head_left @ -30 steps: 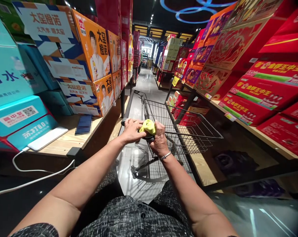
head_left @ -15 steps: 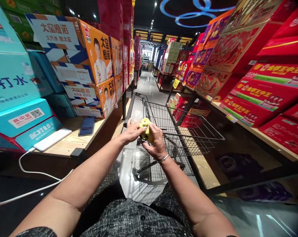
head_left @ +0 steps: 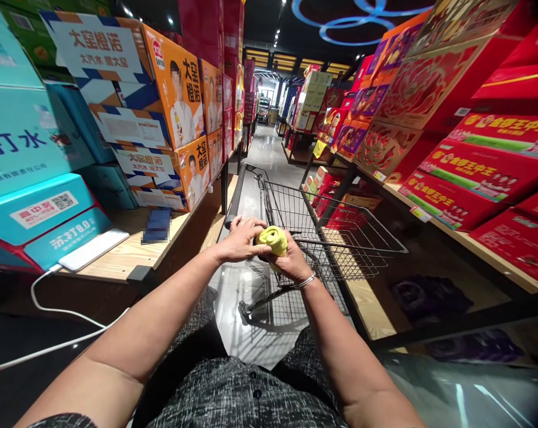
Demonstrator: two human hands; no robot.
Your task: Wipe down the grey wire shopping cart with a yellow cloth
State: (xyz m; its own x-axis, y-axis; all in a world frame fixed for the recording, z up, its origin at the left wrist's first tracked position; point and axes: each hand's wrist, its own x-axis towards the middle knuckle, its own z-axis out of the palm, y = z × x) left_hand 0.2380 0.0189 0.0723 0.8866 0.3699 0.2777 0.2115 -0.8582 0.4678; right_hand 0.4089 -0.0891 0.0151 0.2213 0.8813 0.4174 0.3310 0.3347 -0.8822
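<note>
Both hands meet at the cart handle point(head_left: 233, 199). Right hand point(head_left: 290, 264) is closed around a bunched yellow-green cloth point(head_left: 273, 239), gripping it from below; left hand point(head_left: 242, 239) is curled, fingertips touching the cloth's left side. Step looks like wiping the handle with the cloth. The next stroke likely calls for a firm grip and pressing the cloth along the bar. Beyond the handle sits the wire cart basket point(head_left: 340, 229). Left of the cart, a wooden shelf point(head_left: 117, 255) carries a white phone point(head_left: 93, 249) on a cable and orange boxes point(head_left: 179, 119); red boxes point(head_left: 465, 172) to its right. Glossy aisle floor point(head_left: 269, 148) runs ahead.
</note>
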